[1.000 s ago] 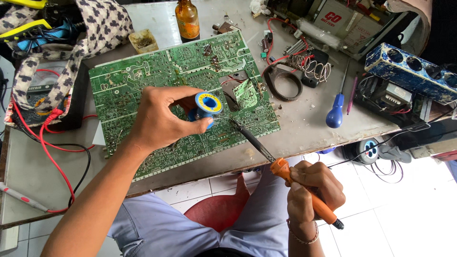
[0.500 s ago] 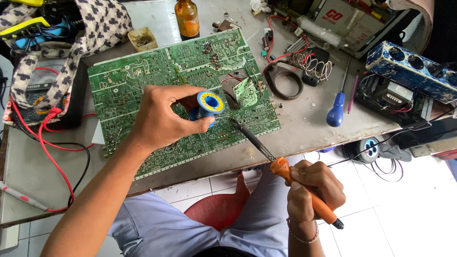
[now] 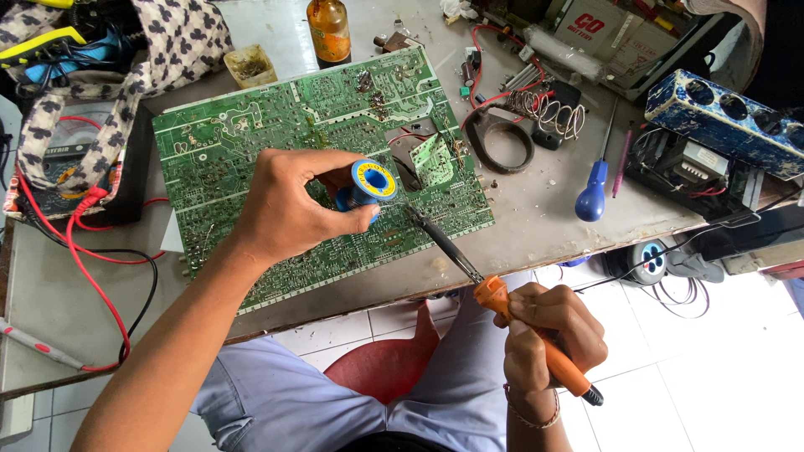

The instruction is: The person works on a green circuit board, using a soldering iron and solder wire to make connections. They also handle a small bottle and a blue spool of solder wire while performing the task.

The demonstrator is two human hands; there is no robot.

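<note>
- Right now my right hand (image 3: 548,335) is wrapped in a closed grip around the orange handle of the soldering iron (image 3: 502,305), just off the near edge of the workbench (image 3: 536,209), above my lap.
- Its long axis runs on a slant: the handle's butt end points down and to the right toward me, and the dark metal shaft points up and to the left, with the tip over the lower right part of the green circuit board (image 3: 318,159).
- The tip sits just beside the spool in my other hand; whether it touches the board I cannot tell.
- My left hand (image 3: 289,205) is curled around a small blue solder spool (image 3: 368,182) with a yellow label on its round face, thumb below and fingers over the top, held just above the middle of the board.
- The spool's round face is turned up and to the right, toward the iron's tip.
- The board lies flat, solder side up, its long side running from left to right and tilted a little up at the right.
- Beyond the board stands a brown glass bottle (image 3: 328,29), with a small square dish (image 3: 250,65) to its left.
- To the right of the board lie a blue-handled screwdriver (image 3: 593,188) and a coil of wire (image 3: 544,109).
- At the left, red test leads (image 3: 79,251) trail across the bench from a multimeter (image 3: 59,163).
</note>
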